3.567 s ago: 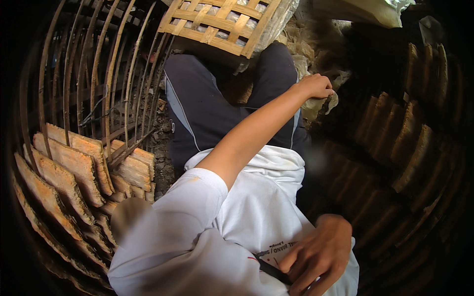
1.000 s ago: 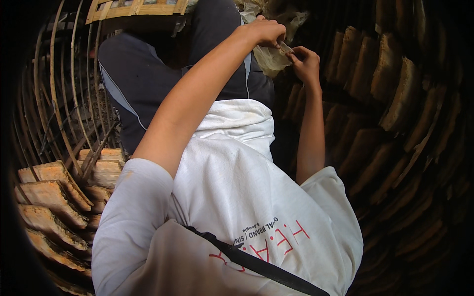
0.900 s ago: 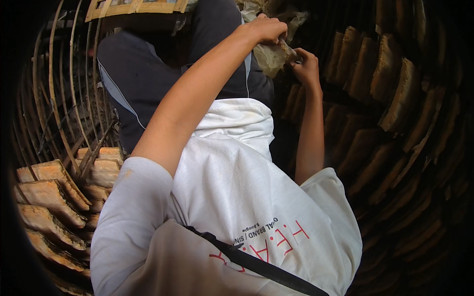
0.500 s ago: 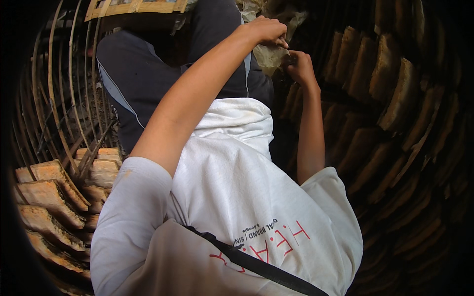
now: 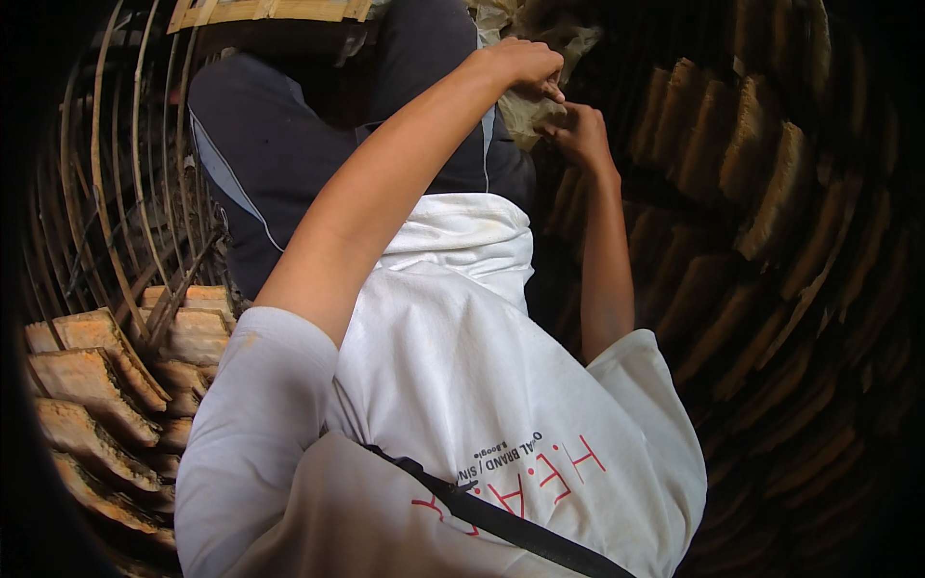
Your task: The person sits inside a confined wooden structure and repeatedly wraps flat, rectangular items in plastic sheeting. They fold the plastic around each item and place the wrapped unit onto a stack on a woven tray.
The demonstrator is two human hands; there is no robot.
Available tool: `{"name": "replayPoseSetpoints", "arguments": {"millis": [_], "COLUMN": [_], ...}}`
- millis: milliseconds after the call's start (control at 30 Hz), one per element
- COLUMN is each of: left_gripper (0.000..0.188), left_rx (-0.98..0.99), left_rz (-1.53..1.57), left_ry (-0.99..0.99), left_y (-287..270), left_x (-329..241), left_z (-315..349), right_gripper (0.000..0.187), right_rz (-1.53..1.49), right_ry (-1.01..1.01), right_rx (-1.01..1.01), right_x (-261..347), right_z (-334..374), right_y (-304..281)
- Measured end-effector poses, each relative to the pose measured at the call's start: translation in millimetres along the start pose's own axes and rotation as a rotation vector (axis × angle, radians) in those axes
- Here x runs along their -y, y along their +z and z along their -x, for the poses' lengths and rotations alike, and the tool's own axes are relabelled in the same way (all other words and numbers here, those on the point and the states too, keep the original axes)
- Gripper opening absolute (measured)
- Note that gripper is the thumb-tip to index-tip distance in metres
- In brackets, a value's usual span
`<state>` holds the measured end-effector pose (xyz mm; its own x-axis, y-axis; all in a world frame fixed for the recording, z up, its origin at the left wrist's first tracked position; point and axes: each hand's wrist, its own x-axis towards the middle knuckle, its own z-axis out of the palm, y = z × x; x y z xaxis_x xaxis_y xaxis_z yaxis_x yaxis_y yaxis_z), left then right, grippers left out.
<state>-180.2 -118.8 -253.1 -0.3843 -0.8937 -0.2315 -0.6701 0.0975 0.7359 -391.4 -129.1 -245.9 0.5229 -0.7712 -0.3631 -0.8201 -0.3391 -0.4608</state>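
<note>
Crumpled, yellowish translucent plastic film [image 5: 523, 113] lies by my right thigh, beneath and between my two hands. My left hand [image 5: 528, 67] reaches across to it, fingers curled closed around part of the film. Just below and to the right, my right hand [image 5: 581, 135] is closed in a pinch at the film's edge, thumb and forefinger close to the left fingertips. Its exact grip is partly in shadow. More of the same film [image 5: 576, 43] bunches up behind the left hand.
Rough tan slabs stand in rows in the dark on the right [image 5: 761, 144], and more are stacked at the lower left [image 5: 92, 376]. Thin upright sticks [image 5: 101, 144] rise at the left. A woven bamboo panel [image 5: 265, 10] lies at the top, beyond my dark-trousered legs [image 5: 279, 125].
My right hand has shifted slightly left, nearer the left fingertips. The left hand has dropped a little in the picture and stays closed on the film.
</note>
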Motion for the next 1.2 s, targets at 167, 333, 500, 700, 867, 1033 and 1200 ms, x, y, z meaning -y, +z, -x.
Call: {"name": "replayPoseSetpoints", "arguments": {"millis": [167,333,500,700,867,1033,1200], "left_gripper": [0.048,0.046,0.044,0.045,0.048,0.049,0.049], "left_rx": [0.016,0.055,0.02,-0.039,-0.08,-0.063,-0.069], "left_rz": [0.006,0.019,0.117,0.086,0.053,0.105,0.122], "left_ry": [-0.041,-0.038,-0.03,0.011,-0.009,-0.011,0.01], "left_y": [-2,-8,1,-2,-2,0,1], "left_x": [2,-3,5,3,1,0,-1], "left_z": [-1,-2,-7,-6,-5,-4,-4], "right_gripper": [0.024,0.025,0.033,0.026,0.021,0.021,0.024], "right_rz": [-0.06,0.101,-0.138,-0.008,0.182,-0.12,-0.032], "right_ry": [-0.067,0.006,-0.108,-0.133,-0.099,-0.059,-0.06], "right_rx": [-0.071,0.144,0.016,-0.064,-0.016,-0.027,0.084], "right_x": [18,-4,19,5,-11,6,-16], "right_z": [-12,-9,-7,-5,10,9,1], "right_y": [-5,-6,1,18,15,2,4]}}
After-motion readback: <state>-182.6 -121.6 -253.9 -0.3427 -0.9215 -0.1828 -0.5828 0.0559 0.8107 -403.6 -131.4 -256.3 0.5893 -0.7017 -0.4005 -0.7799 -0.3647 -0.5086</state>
